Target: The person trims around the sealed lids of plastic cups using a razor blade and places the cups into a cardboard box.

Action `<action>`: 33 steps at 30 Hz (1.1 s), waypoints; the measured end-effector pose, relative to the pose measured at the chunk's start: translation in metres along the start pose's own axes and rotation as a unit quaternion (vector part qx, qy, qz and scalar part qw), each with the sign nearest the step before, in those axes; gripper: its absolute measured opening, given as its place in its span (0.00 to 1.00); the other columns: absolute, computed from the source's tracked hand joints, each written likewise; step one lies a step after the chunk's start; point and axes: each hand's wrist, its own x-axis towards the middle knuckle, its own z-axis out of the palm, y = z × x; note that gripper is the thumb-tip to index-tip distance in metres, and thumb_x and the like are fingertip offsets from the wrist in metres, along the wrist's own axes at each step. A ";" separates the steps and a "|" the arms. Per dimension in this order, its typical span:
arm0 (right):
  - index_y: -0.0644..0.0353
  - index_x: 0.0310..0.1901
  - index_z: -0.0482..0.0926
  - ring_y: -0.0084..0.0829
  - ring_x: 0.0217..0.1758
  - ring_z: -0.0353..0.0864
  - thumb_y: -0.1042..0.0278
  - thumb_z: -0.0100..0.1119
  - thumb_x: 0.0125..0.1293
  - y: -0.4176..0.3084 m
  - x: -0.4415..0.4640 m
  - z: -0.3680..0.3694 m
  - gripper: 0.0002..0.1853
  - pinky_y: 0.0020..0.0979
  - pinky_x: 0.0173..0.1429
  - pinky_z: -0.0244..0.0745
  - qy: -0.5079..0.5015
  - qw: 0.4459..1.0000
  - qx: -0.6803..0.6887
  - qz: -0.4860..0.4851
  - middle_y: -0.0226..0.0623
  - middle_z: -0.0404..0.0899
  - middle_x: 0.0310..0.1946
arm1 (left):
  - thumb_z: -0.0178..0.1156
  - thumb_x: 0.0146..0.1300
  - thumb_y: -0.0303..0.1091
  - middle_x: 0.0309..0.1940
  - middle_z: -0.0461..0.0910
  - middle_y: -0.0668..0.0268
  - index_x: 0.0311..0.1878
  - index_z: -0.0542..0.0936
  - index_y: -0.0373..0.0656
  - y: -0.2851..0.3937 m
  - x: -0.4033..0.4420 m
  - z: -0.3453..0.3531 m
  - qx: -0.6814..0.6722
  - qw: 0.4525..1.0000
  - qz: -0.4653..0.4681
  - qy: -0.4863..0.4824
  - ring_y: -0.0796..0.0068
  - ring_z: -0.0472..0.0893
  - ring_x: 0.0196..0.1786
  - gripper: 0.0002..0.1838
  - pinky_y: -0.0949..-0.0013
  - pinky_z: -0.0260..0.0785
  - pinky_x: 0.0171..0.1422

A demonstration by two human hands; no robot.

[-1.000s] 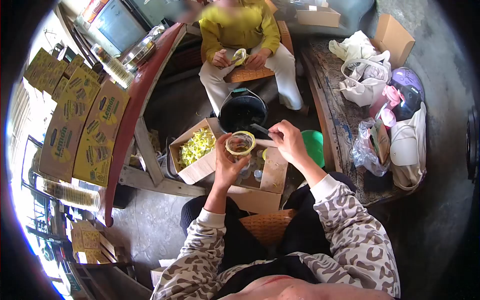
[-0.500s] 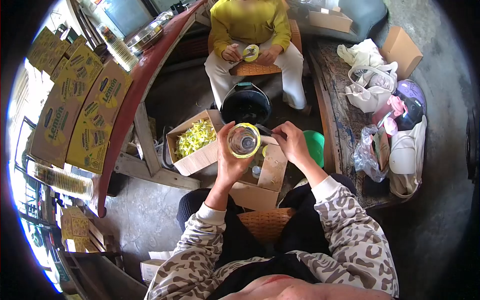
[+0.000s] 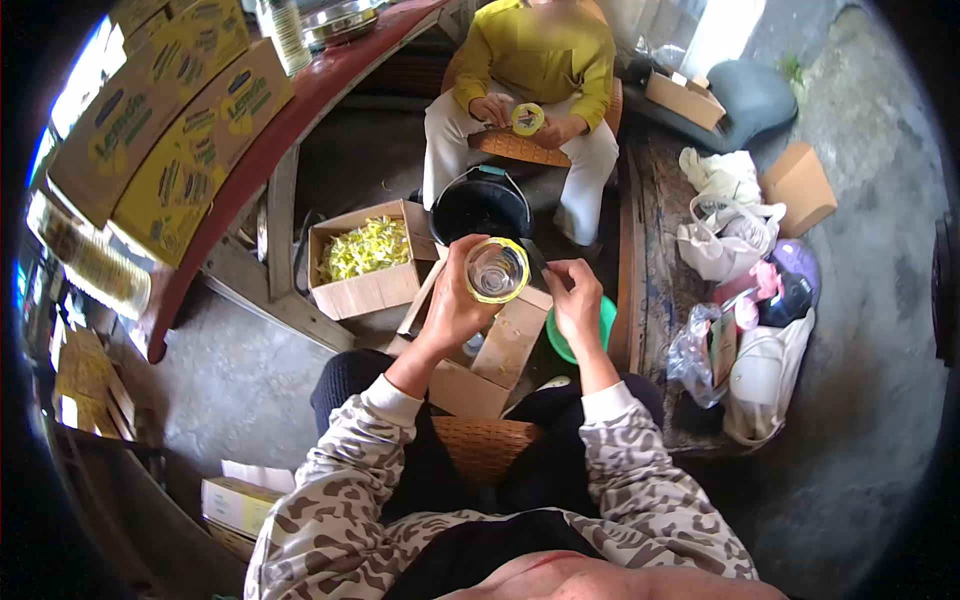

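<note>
Cup (image 3: 497, 270) gripped by left hand (image 3: 462, 300), fingers curled round its side. Right hand (image 3: 577, 298) pinches blade (image 3: 535, 262) beside rim, wrist low.

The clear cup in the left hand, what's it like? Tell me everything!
The cup is round and see-through, like plastic, with yellow around its edge and rings inside. One round end faces us. The left hand grips its side. The right hand holds a dark, flat tool beside it; I can't tell if they touch.
</note>
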 end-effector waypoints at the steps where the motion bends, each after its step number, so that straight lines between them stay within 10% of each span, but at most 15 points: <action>1: 0.62 0.37 0.84 0.34 0.30 0.81 0.76 0.69 0.59 -0.001 -0.001 0.002 0.05 0.33 0.36 0.73 0.013 1.000 0.008 -0.005 0.38 0.80 0.30 | 0.73 0.49 0.24 0.55 0.78 0.52 0.65 0.65 0.40 0.001 0.000 0.000 -0.008 1.000 -0.002 0.013 0.55 0.79 0.60 0.39 0.59 0.72 0.64; 13: 0.65 0.41 0.81 0.18 0.37 0.77 0.79 0.64 0.66 -0.024 -0.016 0.007 0.04 0.21 0.43 0.72 0.034 0.994 0.100 0.035 0.30 0.79 0.35 | 0.76 0.48 0.27 0.54 0.78 0.52 0.66 0.66 0.41 -0.003 0.000 -0.006 -0.032 0.999 -0.025 0.036 0.52 0.80 0.58 0.41 0.59 0.73 0.61; 33: 0.63 0.41 0.83 0.30 0.32 0.80 0.85 0.67 0.59 -0.046 -0.014 -0.010 0.10 0.29 0.36 0.76 0.024 0.993 0.022 -0.112 0.38 0.79 0.34 | 0.79 0.46 0.29 0.52 0.80 0.55 0.65 0.67 0.40 -0.010 -0.002 0.003 -0.032 0.998 -0.053 0.023 0.58 0.81 0.56 0.42 0.61 0.74 0.61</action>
